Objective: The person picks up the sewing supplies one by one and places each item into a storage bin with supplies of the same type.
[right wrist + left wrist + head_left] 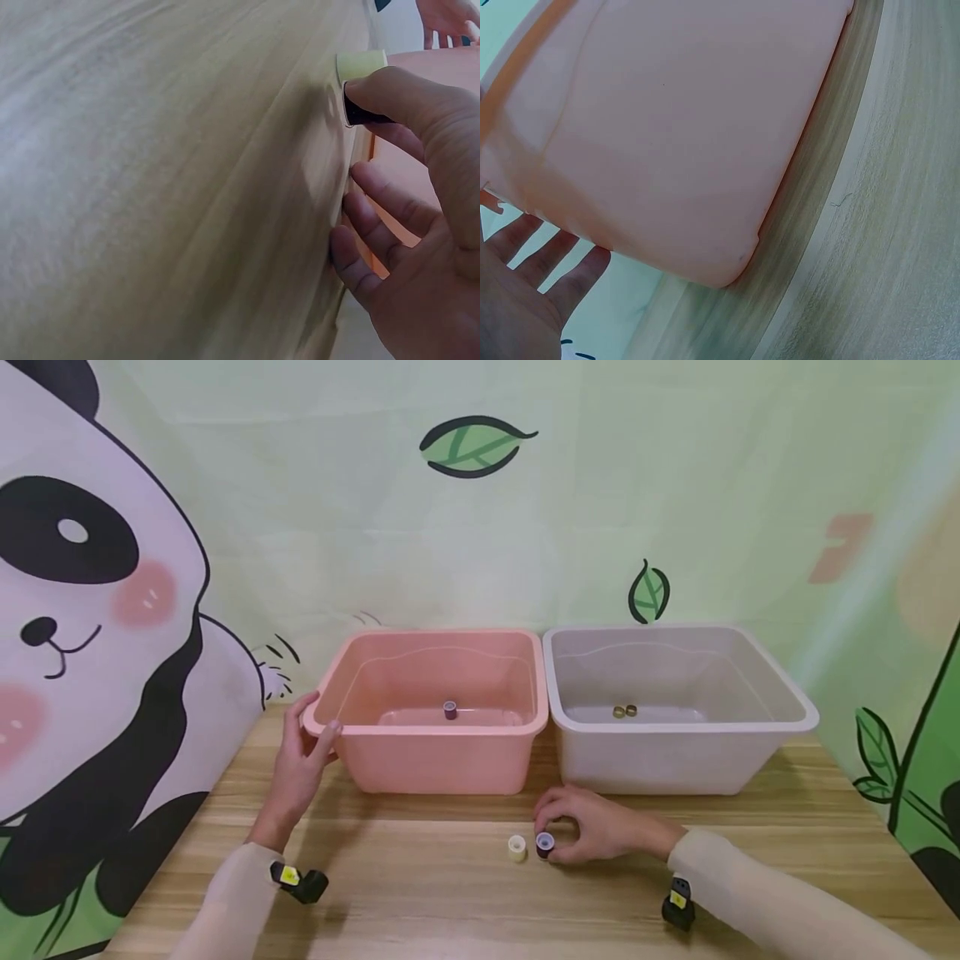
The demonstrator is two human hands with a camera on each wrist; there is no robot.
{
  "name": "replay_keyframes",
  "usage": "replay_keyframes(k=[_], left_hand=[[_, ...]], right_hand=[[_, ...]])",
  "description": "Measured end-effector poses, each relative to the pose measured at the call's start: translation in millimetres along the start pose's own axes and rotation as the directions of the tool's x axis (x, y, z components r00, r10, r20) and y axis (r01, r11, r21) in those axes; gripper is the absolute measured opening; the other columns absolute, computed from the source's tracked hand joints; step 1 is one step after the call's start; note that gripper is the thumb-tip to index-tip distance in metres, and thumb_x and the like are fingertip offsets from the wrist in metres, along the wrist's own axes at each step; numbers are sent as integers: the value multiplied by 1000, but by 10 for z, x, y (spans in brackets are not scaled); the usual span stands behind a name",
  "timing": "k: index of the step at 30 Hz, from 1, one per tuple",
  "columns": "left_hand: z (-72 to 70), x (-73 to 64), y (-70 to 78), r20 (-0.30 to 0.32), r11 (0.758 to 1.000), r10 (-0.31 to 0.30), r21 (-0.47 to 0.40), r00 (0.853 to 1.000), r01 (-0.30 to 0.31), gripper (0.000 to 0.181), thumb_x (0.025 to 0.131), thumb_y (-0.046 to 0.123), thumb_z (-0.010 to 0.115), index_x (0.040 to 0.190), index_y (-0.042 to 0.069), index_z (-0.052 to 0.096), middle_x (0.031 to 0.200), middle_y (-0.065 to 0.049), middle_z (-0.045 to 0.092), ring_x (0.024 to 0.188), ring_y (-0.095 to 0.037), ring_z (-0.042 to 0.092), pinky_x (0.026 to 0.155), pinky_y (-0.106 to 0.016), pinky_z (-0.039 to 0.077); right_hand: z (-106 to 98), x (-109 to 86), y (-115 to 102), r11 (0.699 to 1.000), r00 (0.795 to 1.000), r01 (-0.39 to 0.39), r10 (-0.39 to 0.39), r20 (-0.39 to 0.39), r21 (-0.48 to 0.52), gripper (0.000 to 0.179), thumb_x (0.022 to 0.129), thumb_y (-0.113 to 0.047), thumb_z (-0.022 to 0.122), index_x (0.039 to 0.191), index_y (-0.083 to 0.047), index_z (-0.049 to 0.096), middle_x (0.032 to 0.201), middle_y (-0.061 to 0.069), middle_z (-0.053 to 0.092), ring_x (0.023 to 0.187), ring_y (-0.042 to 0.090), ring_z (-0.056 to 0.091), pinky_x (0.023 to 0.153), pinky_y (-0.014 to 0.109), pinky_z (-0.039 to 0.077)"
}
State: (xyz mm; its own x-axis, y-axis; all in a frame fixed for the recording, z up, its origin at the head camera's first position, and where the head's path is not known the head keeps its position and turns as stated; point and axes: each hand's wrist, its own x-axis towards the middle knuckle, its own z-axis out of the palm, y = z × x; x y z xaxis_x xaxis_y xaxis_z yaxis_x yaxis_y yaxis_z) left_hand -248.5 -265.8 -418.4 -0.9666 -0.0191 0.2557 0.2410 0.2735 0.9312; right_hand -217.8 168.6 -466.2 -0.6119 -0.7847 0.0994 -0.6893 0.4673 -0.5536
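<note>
My left hand (300, 768) grips the near left corner of a pink plastic bin (438, 764), thumb at the rim and fingers along the outer side. In the left wrist view, those fingers touch the bin's outside below the rim. On the table, my right hand (600, 827) pinches a small dark bottle cap (545, 846) between thumb and index finger. The cap's pale hollow side faces up. Just left of it stands a cream-coloured cap (517, 848), pale yellow in the right wrist view. The right hand's other fingers rest spread by the tabletop.
A purple cap (450, 711) sits inside the pink bin. Against that bin's right side stands a light grey bin (645, 760) with two gold-coloured caps (625, 712) in it. Both bins stand at the back of the wooden table (420, 902), before a printed panda backdrop (315, 527).
</note>
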Motion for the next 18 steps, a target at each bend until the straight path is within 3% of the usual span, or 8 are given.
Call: replay_keyframes(k=[12,18], left_hand=[[3,0,5,0,1000,-8,9,1000,8,69,106,45,54,161,30,15,165,-9,29,142,-34,43,101,-42,52],[4,-3,8,2,1000,-13,6,1000,13,70,106,45,54,161,30,15,165,-9,29,141,-32,44,99,-36,53]], right_hand=[[-128,16,-73,999,1000,11,-11,-1,33,22,82,-18,84,100,-24,73,115,-5,64,107,12,58,96,36,51],[-227,26,-139,1000,1000,15,-15,5,24,25,82,-16,84,101,-25,72,113,-10,63,107,11,58,97,37,50]])
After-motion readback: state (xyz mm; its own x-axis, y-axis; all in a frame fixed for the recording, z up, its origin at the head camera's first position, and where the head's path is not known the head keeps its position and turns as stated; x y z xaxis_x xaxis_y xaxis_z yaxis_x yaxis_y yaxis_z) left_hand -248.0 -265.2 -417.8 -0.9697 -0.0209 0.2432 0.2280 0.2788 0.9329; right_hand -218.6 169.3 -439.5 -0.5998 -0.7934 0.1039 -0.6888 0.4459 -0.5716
